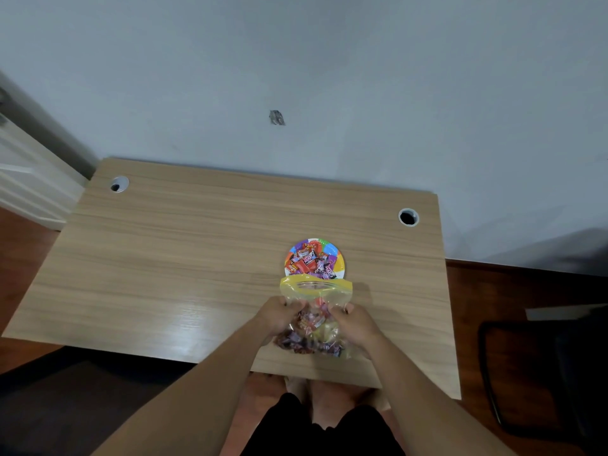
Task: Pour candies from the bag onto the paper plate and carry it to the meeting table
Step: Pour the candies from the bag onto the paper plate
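Status, pour step: the paper plate (339, 258) sits on the wooden desk (164, 258), toward its right half and just beyond my hands. A pile of wrapped candies (309, 262) already covers most of the plate's middle; only the coloured rim shows around it. I judge the pour to be well under way or close to enough.

The bag (314, 319) is a clear zip bag with a yellow closure band. Its mouth gapes open and points at the near edge of the plate, overlapping that edge in this view; I cannot tell whether it touches the rim. A good share of candies remains in the lower part of the bag, bunched toward me near the desk's front edge.

Grip: my left hand (276, 315) has its fingers curled closed on the bag's left side, just below the yellow band. My right hand (357, 320) does the same on the right side, fingers pressed into the film. Both pinch plastic only; neither touches the plate.

Left to do, as I judge it: finish or stop the pour, put the bag down, then lift the plate and carry it off. The meeting table is not in view.

Risk note: the plate is heaped and looks flimsy, so lifting it level with support underneath seems wise.
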A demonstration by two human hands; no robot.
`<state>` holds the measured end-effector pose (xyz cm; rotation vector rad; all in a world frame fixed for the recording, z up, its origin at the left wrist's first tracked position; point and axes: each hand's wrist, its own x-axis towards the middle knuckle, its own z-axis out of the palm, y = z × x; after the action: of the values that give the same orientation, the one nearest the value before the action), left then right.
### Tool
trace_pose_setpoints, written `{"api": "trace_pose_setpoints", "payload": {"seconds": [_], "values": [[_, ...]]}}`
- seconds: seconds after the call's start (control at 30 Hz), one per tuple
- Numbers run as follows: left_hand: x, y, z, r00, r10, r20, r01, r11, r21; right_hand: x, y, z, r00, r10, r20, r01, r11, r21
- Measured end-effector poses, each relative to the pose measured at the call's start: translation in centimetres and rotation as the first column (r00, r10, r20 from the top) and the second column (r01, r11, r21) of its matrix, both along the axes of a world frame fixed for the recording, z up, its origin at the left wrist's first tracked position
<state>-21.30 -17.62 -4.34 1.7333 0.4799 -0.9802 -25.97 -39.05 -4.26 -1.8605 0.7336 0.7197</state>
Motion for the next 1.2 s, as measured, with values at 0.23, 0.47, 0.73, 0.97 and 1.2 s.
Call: {"api": "trace_pose_setpoints", "payload": {"seconds": [0.23, 0.47, 0.73, 0.97, 1.2], "values": [[0.2, -0.3, 0.0, 0.999, 0.043, 0.031, -0.043, 0.999, -0.001, 0.3, 0.0, -1.2, 1.000, -0.014, -0.011, 0.014, 1.000, -0.003], [0.0, -0.4, 0.8, 0.998, 0.055, 0.014, -0.054, 0.998, -0.041, 0.3, -0.3, -0.7, 0.999, -0.015, -0.029, 0.016, 1.000, 0.011], [0.2, 0.1, 2.0, 0.999, 0.015, -0.046, -0.020, 0.993, -0.114, -0.1, -0.9, -0.4, 0.999, -0.032, -0.024, 0.034, 0.998, 0.053], [0.9, 0.3, 3.2, 0.996, 0.027, -0.083, -0.034, 0.995, -0.090, 0.4, -1.3, 0.9, 1.000, -0.024, -0.020, 0.025, 0.999, 0.046], [1.0, 0.8, 3.3, 0.995, 0.015, -0.101, -0.023, 0.997, -0.076, 0.5, -1.0, 0.7, 0.999, -0.016, -0.045, 0.019, 0.999, 0.048]]}}
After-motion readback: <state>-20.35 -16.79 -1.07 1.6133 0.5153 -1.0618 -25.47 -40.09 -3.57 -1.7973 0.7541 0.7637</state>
